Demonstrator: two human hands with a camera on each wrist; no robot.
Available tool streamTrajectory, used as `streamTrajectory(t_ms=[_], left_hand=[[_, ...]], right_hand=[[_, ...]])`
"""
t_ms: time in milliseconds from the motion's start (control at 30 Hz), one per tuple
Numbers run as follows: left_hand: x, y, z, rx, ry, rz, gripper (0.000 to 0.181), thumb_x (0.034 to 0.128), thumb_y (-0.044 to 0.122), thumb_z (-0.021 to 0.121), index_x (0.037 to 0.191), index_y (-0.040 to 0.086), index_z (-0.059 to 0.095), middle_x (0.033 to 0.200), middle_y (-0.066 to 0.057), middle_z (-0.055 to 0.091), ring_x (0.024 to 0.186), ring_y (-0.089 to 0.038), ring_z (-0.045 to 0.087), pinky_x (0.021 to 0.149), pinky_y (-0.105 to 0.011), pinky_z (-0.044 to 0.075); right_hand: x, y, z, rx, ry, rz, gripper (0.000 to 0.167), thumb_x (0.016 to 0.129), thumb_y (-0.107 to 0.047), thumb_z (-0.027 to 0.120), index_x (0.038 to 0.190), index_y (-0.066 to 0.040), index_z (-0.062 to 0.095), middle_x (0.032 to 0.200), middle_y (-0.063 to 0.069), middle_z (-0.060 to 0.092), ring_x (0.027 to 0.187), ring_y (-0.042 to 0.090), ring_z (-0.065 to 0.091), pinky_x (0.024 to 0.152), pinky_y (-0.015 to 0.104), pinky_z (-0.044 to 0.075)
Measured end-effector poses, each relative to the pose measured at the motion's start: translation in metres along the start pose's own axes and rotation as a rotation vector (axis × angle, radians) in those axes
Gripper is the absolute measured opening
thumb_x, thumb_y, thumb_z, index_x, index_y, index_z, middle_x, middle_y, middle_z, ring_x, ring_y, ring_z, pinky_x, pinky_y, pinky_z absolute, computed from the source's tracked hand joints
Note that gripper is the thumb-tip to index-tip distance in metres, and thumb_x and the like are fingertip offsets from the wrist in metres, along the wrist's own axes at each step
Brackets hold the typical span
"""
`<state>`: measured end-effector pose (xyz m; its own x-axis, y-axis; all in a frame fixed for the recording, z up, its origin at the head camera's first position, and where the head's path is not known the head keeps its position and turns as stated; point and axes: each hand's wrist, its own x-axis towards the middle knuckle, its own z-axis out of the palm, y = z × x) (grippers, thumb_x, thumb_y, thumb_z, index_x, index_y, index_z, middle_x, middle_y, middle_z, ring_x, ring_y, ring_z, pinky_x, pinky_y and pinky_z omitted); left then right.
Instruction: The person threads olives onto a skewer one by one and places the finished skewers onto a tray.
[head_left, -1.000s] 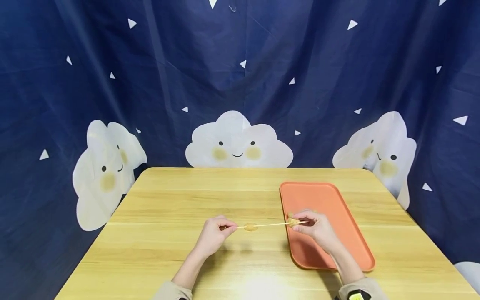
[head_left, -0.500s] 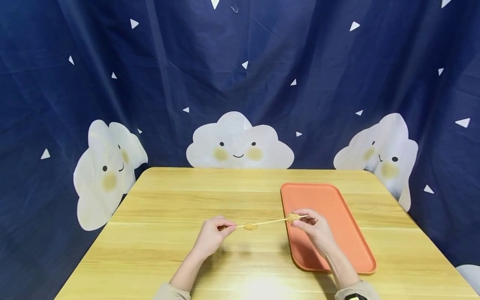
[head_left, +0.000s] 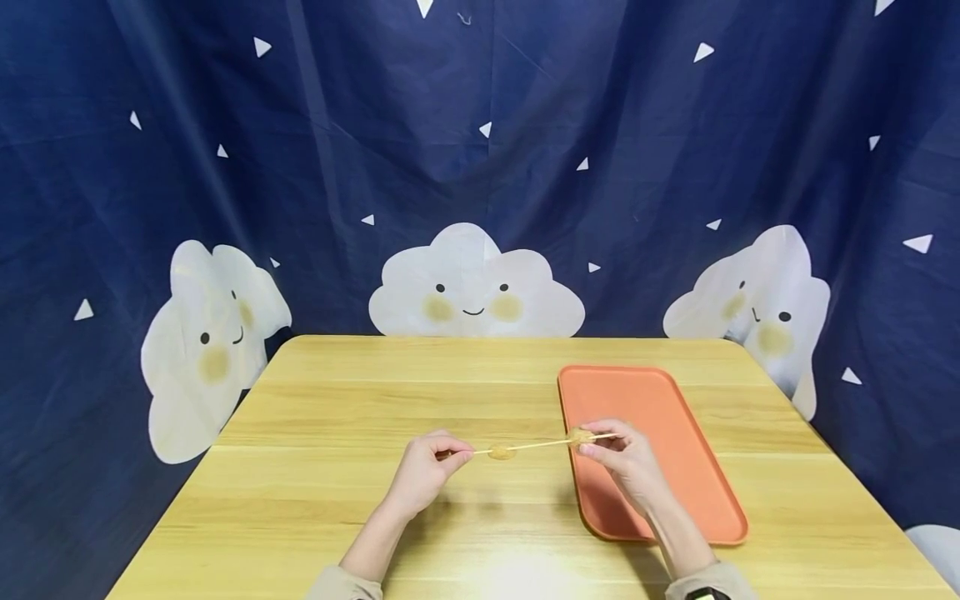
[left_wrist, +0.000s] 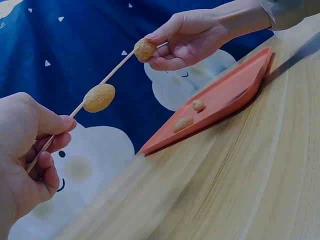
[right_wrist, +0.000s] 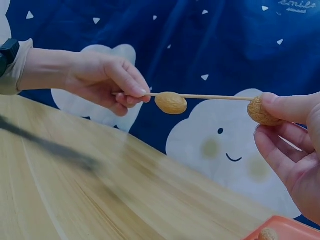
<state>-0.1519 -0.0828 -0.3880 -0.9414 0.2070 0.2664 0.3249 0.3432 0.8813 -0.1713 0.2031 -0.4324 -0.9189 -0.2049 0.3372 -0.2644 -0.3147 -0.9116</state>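
Note:
My left hand (head_left: 422,477) pinches one end of a thin wooden skewer (head_left: 538,445), which spans the space between both hands above the table. A tan, wrinkled oval food ball (left_wrist: 100,97) is threaded on it a little way from the left fingertips. Thumb and fingers of my right hand (head_left: 636,468) pinch a second food ball (right_wrist: 262,111) near the skewer's other end. In the head view the skewer's tip shows past this ball, between the right fingers. Two more tan food balls, one rounder (left_wrist: 198,105) and one oval (left_wrist: 183,124), lie on the orange tray (head_left: 637,392).
The tray lies on the right half of the wooden table (head_left: 330,417), below my right hand. A dark blue curtain (head_left: 420,167) with clouds and white triangles hangs behind and at both sides of the table.
The skewer's right end and my right hand have risen slightly. The right ball sits a touch farther from the tip. My left hand has stayed in place.

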Motion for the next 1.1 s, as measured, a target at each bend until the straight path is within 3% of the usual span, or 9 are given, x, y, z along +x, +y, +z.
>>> streamTrajectory(t_ms=[167, 567, 767, 1100], left_hand=[[0.001, -0.001, 0.002, 0.003, 0.001, -0.002, 0.006, 0.0813, -0.005, 0.065, 0.082, -0.005, 0.07, 0.077, -0.007, 0.062, 0.07, -0.012, 0.05, 0.064, -0.023, 0.043], [0.0, 0.0, 0.004, 0.003, 0.001, -0.002, 0.006, 0.0815, -0.004, 0.064, 0.082, -0.005, 0.07, 0.077, -0.008, 0.063, 0.07, -0.011, 0.05, 0.063, -0.023, 0.043], [0.0, 0.002, 0.005, 0.004, 0.0, 0.005, 0.006, 0.0811, -0.005, 0.065, 0.083, -0.006, 0.07, 0.075, -0.008, 0.061, 0.067, -0.009, 0.048, 0.061, -0.021, 0.041], [0.002, 0.003, 0.01, -0.007, -0.016, 0.014, 0.006, 0.0813, -0.005, 0.064, 0.083, -0.008, 0.069, 0.075, -0.008, 0.06, 0.067, -0.01, 0.047, 0.061, -0.021, 0.042]], right_hand=[[0.002, 0.002, 0.005, 0.011, -0.009, 0.031, 0.035, 0.08, 0.015, 0.059, 0.098, -0.012, 0.07, 0.093, 0.001, 0.067, 0.082, 0.012, 0.063, 0.074, 0.024, 0.051], [0.006, 0.009, 0.013, 0.074, -0.06, -0.005, 0.036, 0.079, 0.018, 0.057, 0.099, -0.01, 0.069, 0.093, 0.002, 0.068, 0.084, 0.012, 0.064, 0.074, 0.022, 0.051], [0.006, 0.013, 0.016, 0.048, -0.029, 0.027, 0.031, 0.079, 0.013, 0.063, 0.096, -0.012, 0.07, 0.09, 0.001, 0.067, 0.08, 0.01, 0.062, 0.071, 0.02, 0.051], [0.005, 0.013, 0.018, -0.015, -0.041, 0.014, 0.034, 0.079, 0.015, 0.059, 0.096, -0.013, 0.069, 0.09, -0.002, 0.067, 0.078, 0.008, 0.061, 0.068, 0.018, 0.05]])
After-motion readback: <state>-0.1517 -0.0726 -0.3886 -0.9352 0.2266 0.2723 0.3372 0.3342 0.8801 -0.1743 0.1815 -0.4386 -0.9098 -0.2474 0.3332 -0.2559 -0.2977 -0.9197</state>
